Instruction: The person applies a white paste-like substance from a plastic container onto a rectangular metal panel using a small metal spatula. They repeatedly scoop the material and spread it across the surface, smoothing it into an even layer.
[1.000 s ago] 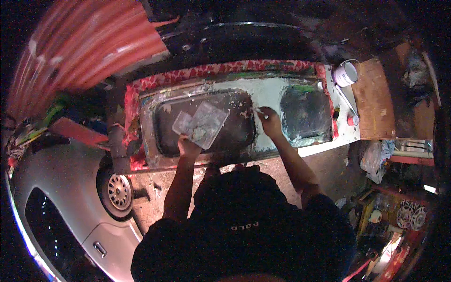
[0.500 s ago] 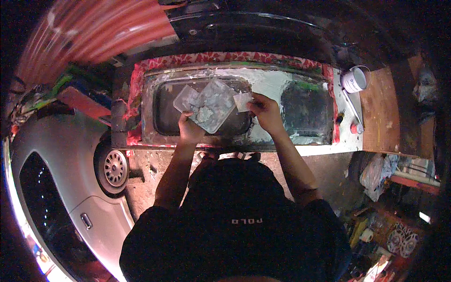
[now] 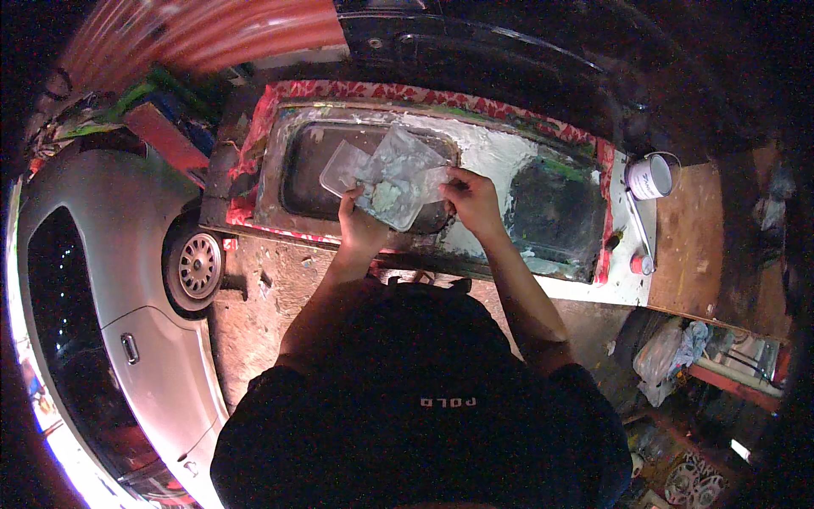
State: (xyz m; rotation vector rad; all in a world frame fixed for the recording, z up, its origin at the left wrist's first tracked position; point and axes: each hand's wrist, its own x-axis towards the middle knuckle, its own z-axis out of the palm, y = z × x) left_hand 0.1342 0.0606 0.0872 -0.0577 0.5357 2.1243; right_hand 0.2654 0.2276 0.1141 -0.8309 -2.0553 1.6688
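My left hand (image 3: pixel 360 220) grips a clear plastic tray (image 3: pixel 343 165) with an attached or overlapping square section (image 3: pixel 398 153), both smeared with pale grey paste (image 3: pixel 381 197). My right hand (image 3: pixel 471 204) is pinched on a small pale flat spreader (image 3: pixel 437 178) at the tray's right edge. Both are above a long panel (image 3: pixel 481 136) lying on red-patterned covering (image 3: pixel 509 106). The panel has two dark inset areas, the right one (image 3: pixel 555 212) tinged green, and white filler patches between them.
A white bucket (image 3: pixel 649 176), a small red can (image 3: pixel 642 265) and brown board (image 3: pixel 687 237) lie right. A silver car (image 3: pixel 144 339) stands at left, below red corrugated sheeting (image 3: pixel 212 34). Plastic bags (image 3: pixel 666 360) and clutter are at lower right.
My right hand has brought the spreader from over the panel to the tray. The tray in my left hand sits higher in the picture, as does the panel's left end.
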